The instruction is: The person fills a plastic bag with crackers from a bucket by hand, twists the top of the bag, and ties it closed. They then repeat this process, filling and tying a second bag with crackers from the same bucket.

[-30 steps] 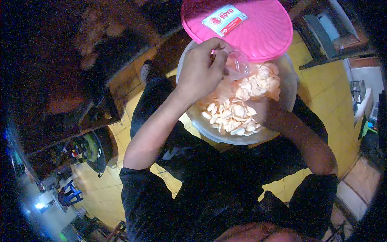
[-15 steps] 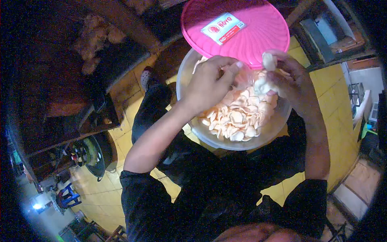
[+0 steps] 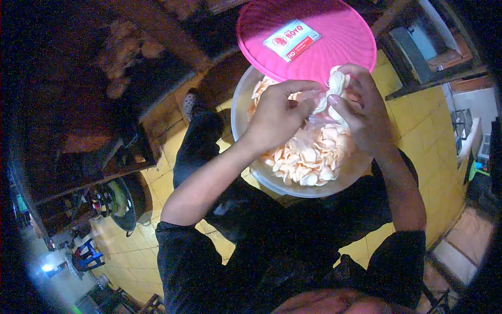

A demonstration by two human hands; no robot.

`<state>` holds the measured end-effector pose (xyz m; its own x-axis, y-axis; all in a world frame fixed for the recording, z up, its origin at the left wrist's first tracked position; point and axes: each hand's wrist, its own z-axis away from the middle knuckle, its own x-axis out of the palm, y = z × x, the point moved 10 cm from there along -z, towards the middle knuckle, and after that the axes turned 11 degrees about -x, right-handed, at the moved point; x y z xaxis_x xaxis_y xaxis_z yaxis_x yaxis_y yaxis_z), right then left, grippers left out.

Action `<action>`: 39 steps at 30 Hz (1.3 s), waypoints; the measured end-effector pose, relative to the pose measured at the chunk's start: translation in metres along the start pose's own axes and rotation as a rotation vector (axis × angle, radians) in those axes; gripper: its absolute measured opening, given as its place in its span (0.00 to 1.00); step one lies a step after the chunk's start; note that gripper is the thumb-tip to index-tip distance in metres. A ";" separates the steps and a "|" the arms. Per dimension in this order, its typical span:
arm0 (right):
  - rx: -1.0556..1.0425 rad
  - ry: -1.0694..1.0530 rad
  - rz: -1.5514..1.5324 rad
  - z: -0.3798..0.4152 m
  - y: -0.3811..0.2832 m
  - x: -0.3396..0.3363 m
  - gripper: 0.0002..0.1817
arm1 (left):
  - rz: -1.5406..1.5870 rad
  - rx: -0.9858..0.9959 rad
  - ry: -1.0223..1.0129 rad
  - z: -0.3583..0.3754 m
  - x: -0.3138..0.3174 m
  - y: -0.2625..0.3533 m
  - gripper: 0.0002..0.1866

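Between my knees sits a translucent round tub with many pale, thin crackers in it. My left hand is over the tub, its fingers pinching what looks like a clear plastic bag. On the other side, my right hand is closed around several whitish crackers, held at the bag's mouth close to my left fingertips. The bag's outline is hard to make out against the crackers. A pink lid rests at the tub's far rim, with a flat BOYO packet lying on it.
Yellow tiles cover the floor. A dark wooden shelf stands on the left, with a wok-like pan by it. At upper right is a wooden frame; a blue stool is at lower left.
My right hand has turned and come closer to my left hand, bringing the crackers to the bag. My left hand has shifted slightly down.
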<state>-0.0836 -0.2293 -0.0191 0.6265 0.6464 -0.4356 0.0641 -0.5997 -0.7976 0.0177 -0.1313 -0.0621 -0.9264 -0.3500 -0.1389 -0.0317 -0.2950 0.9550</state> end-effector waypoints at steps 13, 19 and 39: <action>0.109 0.073 -0.053 0.019 0.009 0.015 0.19 | -0.306 0.436 0.182 0.019 0.009 0.038 0.30; 0.087 -0.065 -0.240 0.017 0.014 0.022 0.20 | -0.368 0.328 0.237 0.015 -0.001 0.029 0.28; -0.082 -0.220 0.122 0.016 -0.016 0.025 0.20 | 0.014 -0.022 0.134 0.010 -0.012 0.003 0.11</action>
<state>-0.0813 -0.1957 -0.0241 0.4497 0.6487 -0.6140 0.0667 -0.7099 -0.7011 0.0255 -0.1193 -0.0555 -0.8681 -0.4696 -0.1610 -0.0095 -0.3085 0.9512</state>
